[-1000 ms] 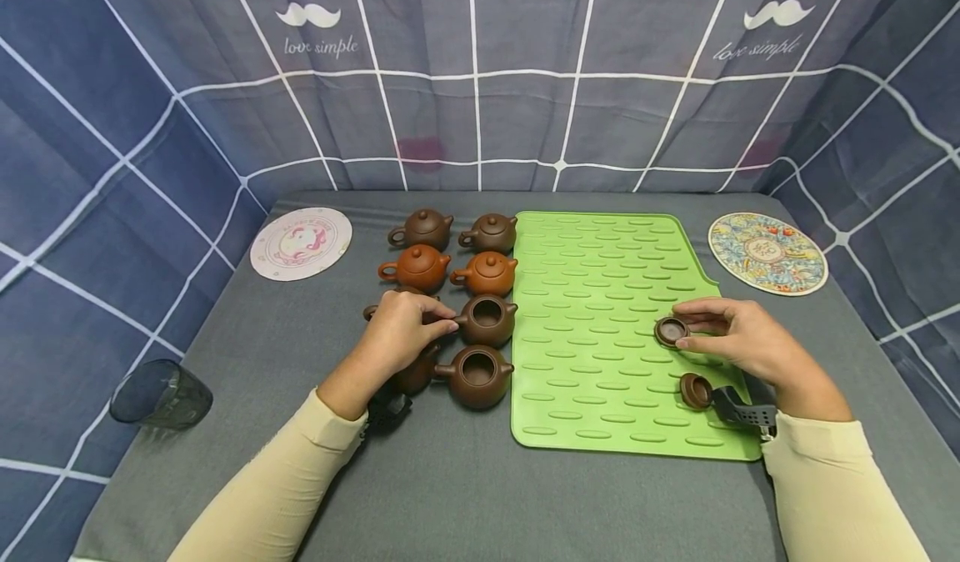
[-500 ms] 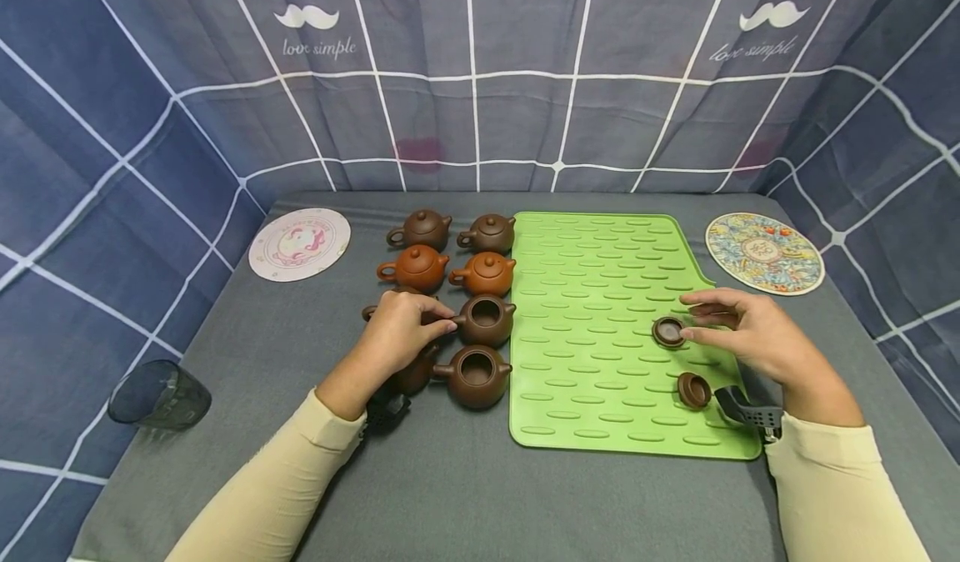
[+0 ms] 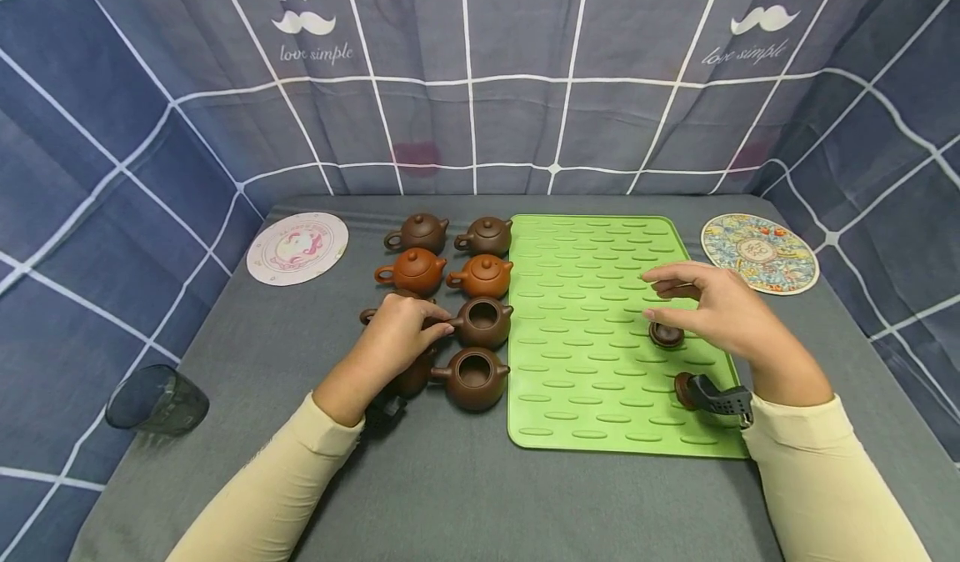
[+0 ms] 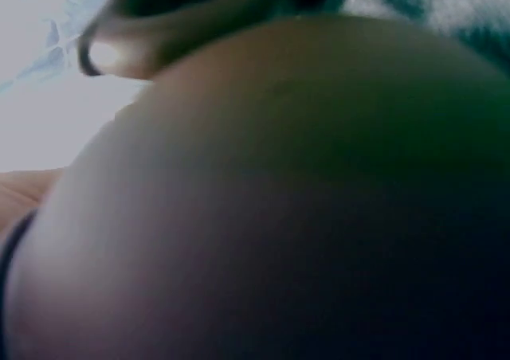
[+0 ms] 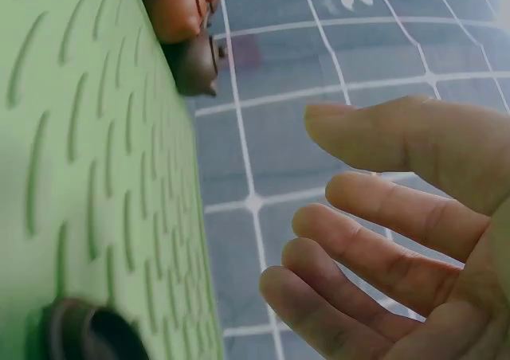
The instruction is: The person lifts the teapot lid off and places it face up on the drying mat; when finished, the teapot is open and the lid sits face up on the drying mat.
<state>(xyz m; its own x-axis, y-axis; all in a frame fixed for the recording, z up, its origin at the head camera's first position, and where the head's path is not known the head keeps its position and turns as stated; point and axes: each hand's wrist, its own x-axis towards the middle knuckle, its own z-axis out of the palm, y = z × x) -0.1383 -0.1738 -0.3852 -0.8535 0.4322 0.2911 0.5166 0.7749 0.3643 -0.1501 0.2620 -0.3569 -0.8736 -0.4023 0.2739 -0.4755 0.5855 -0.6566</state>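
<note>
In the head view my left hand [image 3: 397, 328] pinches the side handle of a lidless dark brown teapot [image 3: 497, 335], second from the front in the column beside the green mat. A second lidless brown teapot [image 3: 480, 391] stands just in front of it. Another teapot is partly hidden under my left wrist. A big blurred rounded surface [image 4: 263, 201] fills most of the left wrist view. My right hand [image 3: 712, 303] hovers over the mat with relaxed fingers, holding nothing. One small brown lid [image 3: 667, 337] lies below its thumb. Another lid [image 3: 683, 389] is partly covered by the wrist strap.
Beside the green mat [image 3: 570, 362] stand lidded teapots, brown at the back and orange [image 3: 483, 276] before them. A dark glass [image 3: 157, 403] lies tipped at the left. Round coasters sit back left [image 3: 297, 249] and back right [image 3: 760, 253].
My right hand has come off the lid, drawn back slightly, then moved left and away from me above the mat. The left hand keeps its grip on the teapot handle.
</note>
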